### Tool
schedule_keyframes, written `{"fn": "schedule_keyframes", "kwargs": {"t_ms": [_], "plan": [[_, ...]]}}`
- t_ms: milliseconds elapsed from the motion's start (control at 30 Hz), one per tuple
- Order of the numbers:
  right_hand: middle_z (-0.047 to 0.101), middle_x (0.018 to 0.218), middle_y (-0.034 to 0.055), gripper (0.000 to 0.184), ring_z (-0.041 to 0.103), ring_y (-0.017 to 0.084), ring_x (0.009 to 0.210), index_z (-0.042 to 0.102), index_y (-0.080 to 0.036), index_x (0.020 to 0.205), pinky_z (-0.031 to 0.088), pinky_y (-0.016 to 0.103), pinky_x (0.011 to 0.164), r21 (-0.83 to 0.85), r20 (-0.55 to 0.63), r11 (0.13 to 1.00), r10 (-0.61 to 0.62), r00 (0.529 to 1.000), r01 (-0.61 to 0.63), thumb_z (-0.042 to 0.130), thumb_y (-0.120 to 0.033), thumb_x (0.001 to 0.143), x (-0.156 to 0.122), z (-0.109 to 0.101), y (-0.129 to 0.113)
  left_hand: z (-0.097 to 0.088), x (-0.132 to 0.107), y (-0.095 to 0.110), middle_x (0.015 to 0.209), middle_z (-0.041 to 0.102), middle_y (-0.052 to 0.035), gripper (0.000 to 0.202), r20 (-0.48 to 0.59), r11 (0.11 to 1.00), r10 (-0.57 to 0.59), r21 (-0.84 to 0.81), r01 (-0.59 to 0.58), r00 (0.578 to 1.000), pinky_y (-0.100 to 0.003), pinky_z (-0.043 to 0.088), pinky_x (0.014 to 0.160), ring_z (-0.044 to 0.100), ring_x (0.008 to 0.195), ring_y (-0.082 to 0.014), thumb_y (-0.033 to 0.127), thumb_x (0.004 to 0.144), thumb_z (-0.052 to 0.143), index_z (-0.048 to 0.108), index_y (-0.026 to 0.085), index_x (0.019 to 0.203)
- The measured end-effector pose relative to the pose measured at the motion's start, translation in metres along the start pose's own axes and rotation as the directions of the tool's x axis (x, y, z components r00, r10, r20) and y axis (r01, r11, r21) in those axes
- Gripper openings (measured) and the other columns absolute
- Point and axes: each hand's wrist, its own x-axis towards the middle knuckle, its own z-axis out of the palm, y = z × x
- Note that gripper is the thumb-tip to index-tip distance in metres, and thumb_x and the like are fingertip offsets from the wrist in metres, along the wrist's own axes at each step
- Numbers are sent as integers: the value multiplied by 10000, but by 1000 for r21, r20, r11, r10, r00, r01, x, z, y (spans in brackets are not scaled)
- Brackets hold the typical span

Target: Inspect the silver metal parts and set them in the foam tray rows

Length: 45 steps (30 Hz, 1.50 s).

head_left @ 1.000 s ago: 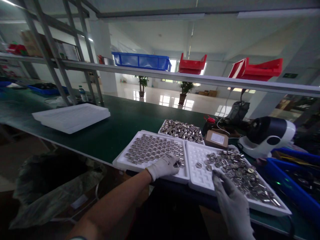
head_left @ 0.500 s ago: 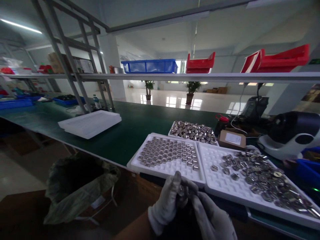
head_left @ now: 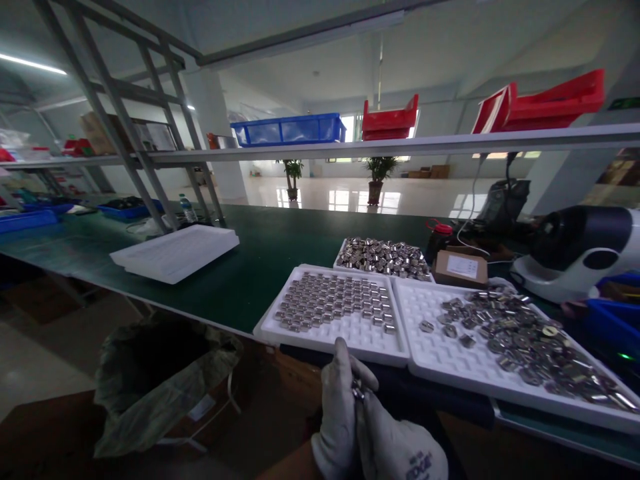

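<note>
Both my hands wear white gloves and meet low in the view, in front of the table edge. My left hand and my right hand pinch one small shiny metal part between their fingertips. Just beyond them lies a white foam tray with metal parts set in neat rows. To its right a second white foam tray holds a loose heap of the same parts.
A third tray of parts sits behind, beside a small cardboard box. A stack of white trays lies at the left on the green table. A black and white machine stands at the right. A bag-lined bin sits below.
My left hand left the row tray and my right hand left the heap tray. Both drew back toward me and closed together on one small part. The view tilted up slightly.
</note>
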Motion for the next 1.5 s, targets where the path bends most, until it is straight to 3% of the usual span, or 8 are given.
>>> {"fn": "schedule_keyframes", "kwargs": {"t_ms": [133, 300, 533, 733, 1033, 1233, 1400, 1500], "plan": [[722, 610, 13, 228, 646, 200, 403, 775, -218, 957, 516, 272, 408, -110, -63, 971, -221, 973, 214, 568, -171, 872, 6, 11, 16, -5, 5, -5, 655, 606, -43, 719, 67, 999, -36, 6, 36, 997, -333, 472, 735, 571, 689, -190, 773, 924, 380, 654, 165, 655], [805, 878, 28, 345, 776, 183, 713, 650, -201, 1262, 599, 207, 614, 365, -54, 929, 92, 994, -66, 523, -359, 983, 23, -10, 32, -15, 5, 7, 1079, 702, -73, 626, 357, 997, 72, -15, -71, 931, -346, 485, 976, 629, 1029, -230, 658, 957, 483, 630, 192, 1348], [772, 1141, 11, 431, 760, 162, 963, 629, -280, 1364, 586, 227, 873, 673, 251, 736, -139, 958, -70, 518, -257, 949, 39, -41, 41, -19, 7, 28, 961, 749, -160, 893, 618, 972, -217, 65, 226, 756, -388, 555, 868, 697, 964, -292, 835, 909, 250, 774, 114, 958], [791, 958, 39, 338, 774, 175, 842, 653, -249, 1228, 596, 230, 776, 613, 158, 770, 101, 982, -178, 403, -363, 1032, 25, -28, 32, -14, 4, 17, 923, 747, -97, 711, 267, 995, 11, 88, -36, 964, -320, 542, 794, 672, 856, -230, 758, 936, 383, 761, 156, 931], [763, 775, 11, 412, 746, 150, 649, 702, -276, 1100, 539, 177, 582, 596, 163, 745, 251, 954, -297, 318, -422, 1065, 5, -15, 2, -6, -2, -3, 655, 678, -76, 758, -9, 989, 142, 47, -142, 990, -346, 517, 698, 625, 671, -219, 789, 925, 326, 679, 205, 596], [772, 728, 50, 306, 698, 195, 480, 767, -271, 996, 511, 224, 439, 248, -3, 967, -59, 998, 58, 471, -222, 936, 0, 21, 11, -6, -1, -6, 566, 583, -58, 763, -19, 992, 105, 71, -104, 994, -341, 471, 625, 537, 578, -195, 808, 911, 319, 602, 214, 526], [796, 798, 61, 378, 753, 225, 600, 674, -209, 1287, 595, 263, 557, 258, -29, 965, 43, 999, -34, 503, -296, 961, 11, 10, 25, -7, 5, 7, 877, 721, -80, 666, 217, 986, 78, 130, -108, 973, -311, 542, 798, 657, 834, -213, 689, 987, 325, 735, 170, 915], [789, 1096, 45, 390, 771, 193, 938, 643, -246, 1316, 596, 250, 808, 452, 114, 871, 155, 981, -190, 461, -331, 982, 25, -8, 37, -3, 20, 21, 1181, 726, -92, 605, 555, 839, 172, 350, -416, 814, -292, 515, 1020, 664, 1124, -202, 497, 1069, 202, 700, 168, 1168]]}}
